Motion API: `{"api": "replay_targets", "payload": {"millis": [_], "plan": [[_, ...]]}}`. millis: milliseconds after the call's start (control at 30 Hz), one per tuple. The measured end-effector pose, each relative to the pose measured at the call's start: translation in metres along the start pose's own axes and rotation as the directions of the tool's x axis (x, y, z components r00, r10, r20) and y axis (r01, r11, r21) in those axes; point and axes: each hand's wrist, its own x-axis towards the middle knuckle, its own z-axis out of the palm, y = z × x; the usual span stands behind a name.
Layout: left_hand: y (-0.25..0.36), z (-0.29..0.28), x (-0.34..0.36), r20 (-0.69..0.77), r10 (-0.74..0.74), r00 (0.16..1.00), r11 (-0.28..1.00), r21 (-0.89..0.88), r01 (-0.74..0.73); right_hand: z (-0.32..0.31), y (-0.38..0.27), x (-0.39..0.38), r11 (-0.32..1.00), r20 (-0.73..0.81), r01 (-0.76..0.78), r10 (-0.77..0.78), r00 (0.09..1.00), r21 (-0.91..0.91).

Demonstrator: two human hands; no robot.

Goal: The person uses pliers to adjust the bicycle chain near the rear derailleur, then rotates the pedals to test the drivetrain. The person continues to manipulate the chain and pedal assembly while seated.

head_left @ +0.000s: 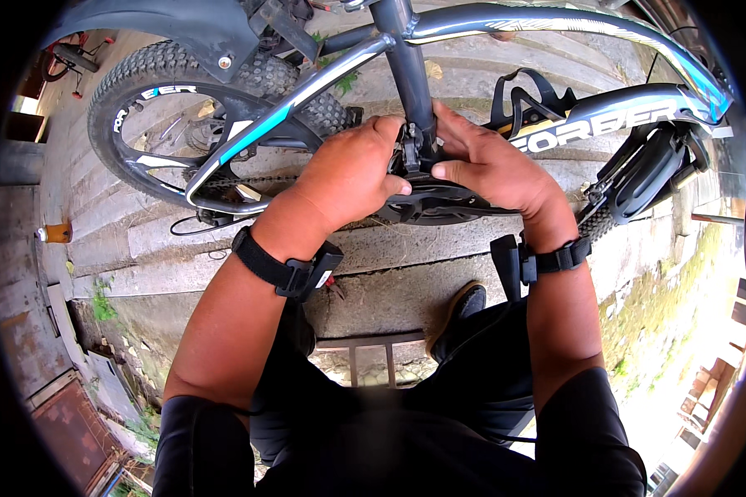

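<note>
A dark bicycle frame with blue and white trim stands across the view, and its seat tube [409, 79] runs down between my hands. At the tube's lower end, my left hand [348, 170] closes on the front derailleur [410, 151] from the left, its thumb bent toward the tube. My right hand [497, 166] curls against the seat tube from the right, its thumb pointing at the derailleur and some fingertips hidden behind the tube. Just below both hands lies the black chainring [439, 207]. The chain [265, 179] runs left from it to the rear wheel [112, 124].
A black bottle cage [526, 103] sits on the down tube, right of my hand. The front wheel [597, 222] is farther right. A red-handled tool [333, 287] lies on the concrete near my left wrist. An amber container [56, 233] stands far left. My shoe [464, 306] rests below the chainring.
</note>
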Motion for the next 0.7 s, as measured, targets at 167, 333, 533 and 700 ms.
{"api": "replay_targets", "payload": {"millis": [167,333,533,700], "plan": [[0.0,-0.011,0.001,0.056,0.019,0.998,0.999,-0.03,-0.017,-0.002,0.019,-0.003,0.996,-0.04,0.071,-0.074,0.996,-0.061],[-0.002,-0.019,-0.013,0.02,0.05,0.999,0.999,0.02,-0.05,0.004,0.014,-0.006,0.981,-0.107,0.071,-0.092,0.99,-0.183],[-0.01,-0.06,-0.042,-0.008,0.017,1.0,0.999,0.043,-0.016,0.004,0.02,-0.009,0.976,-0.078,0.092,-0.109,0.991,-0.199],[-0.023,-0.068,-0.061,0.025,-0.013,1.0,0.994,0.112,0.01,0.007,0.012,-0.011,0.983,-0.108,0.024,-0.044,0.993,-0.183]]}}
